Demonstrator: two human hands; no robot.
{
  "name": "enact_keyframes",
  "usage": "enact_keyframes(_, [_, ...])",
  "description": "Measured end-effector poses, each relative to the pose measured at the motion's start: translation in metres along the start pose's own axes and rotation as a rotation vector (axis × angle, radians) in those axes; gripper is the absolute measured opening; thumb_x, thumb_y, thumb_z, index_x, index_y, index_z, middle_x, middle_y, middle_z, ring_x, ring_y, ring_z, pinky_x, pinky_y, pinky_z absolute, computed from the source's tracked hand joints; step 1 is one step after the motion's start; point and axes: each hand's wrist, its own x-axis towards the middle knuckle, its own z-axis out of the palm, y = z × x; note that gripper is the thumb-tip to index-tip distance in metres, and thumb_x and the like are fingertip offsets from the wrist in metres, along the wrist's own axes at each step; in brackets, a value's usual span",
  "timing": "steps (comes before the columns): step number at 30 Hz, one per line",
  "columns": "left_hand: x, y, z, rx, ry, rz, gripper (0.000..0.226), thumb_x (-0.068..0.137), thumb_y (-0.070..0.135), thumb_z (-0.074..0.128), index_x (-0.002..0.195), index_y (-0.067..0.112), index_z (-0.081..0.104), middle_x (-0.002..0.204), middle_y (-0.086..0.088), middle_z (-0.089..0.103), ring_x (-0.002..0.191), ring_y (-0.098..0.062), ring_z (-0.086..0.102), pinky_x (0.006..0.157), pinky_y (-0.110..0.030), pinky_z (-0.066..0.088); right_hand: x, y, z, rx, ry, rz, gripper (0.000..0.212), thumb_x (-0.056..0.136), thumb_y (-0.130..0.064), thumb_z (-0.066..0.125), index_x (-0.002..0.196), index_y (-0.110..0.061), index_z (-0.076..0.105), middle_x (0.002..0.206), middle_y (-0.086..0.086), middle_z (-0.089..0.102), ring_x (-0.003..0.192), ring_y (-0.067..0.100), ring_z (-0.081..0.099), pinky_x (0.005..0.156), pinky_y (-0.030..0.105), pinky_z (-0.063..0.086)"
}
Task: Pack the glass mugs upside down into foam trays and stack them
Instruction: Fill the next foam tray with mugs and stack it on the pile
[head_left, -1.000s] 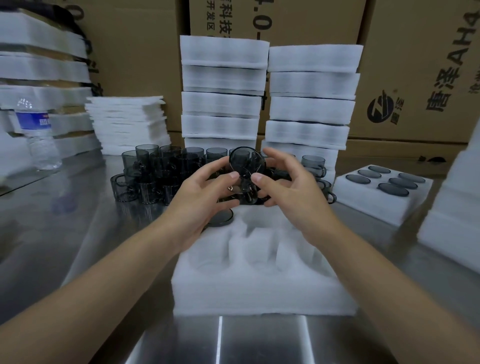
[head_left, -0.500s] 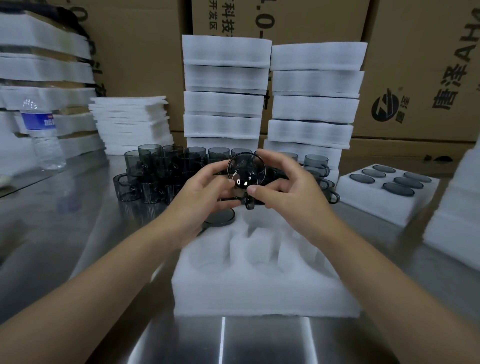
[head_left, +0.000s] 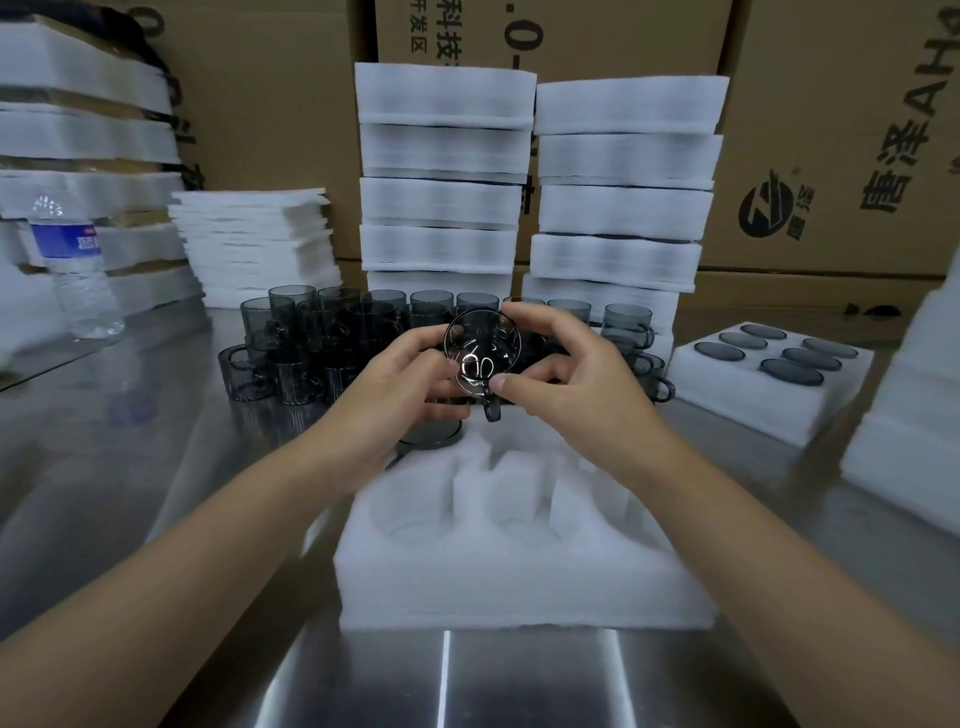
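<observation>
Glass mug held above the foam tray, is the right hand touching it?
Touching. The head view shows the right hand pinching the glass mug: thumb against its lower edge by the handle, forefinger curled over its top.

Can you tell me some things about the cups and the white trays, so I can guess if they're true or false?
1. The left hand and the right hand hold one glass mug together. True.
2. The water bottle stands on the right side. False: it stands far left.
3. The tray on the right shows six mug bottoms. True.
4. The near foam tray is full. False: most pockets are empty; only one packed mug shows, in its far left pocket.
</observation>
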Motion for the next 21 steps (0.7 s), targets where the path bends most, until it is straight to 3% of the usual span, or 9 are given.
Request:
enact_keyframes(5, [0.0001,-0.0018,0.0001,0.03,-0.008,-0.005,0.032,0.093,0.007,0.041,0.105,0.026,0.064,0.098,-0.001,0.073,0.09,-0.019,0.07,0.064,-0.023,0.054,-0.0013,-0.0014,-0.0006,-0.012,-0.01,0.02,0.05,0.078,-0.019,0.076,0.107,-0.053,0.054,0.091,0.009,0.072,0.07,0.009,0.062,0.063,0.021,0.043])
enact_keyframes(17, [0.0002,-0.0044,-0.0011,0.051,-0.003,-0.004,0.032,0.084,0.013,0.046,0.105,0.029,0.063,0.098,-0.001,0.073,0.089,-0.017,0.069,0.065,-0.021,0.053,-0.0017,0.0004,-0.0015,-0.012,-0.029,0.023,0.053,0.078,-0.016,0.076,0.114,-0.049,0.055,0.075,0.008,0.07,0.058,0.002,0.056,0.058,0.016,0.04])
enact_keyframes(21, [0.0002,-0.0044,-0.0016,0.056,-0.004,-0.005,0.033,0.092,0.007,0.043,0.107,0.028,0.062,0.097,0.0,0.074,0.091,-0.017,0.069,0.065,-0.02,0.053,-0.0013,0.0007,-0.0019,-0.013,-0.04,0.016,0.055,0.078,-0.014,0.075,0.116,-0.047,0.055,0.068,0.003,0.069,0.053,-0.002,0.053,0.054,0.01,0.038])
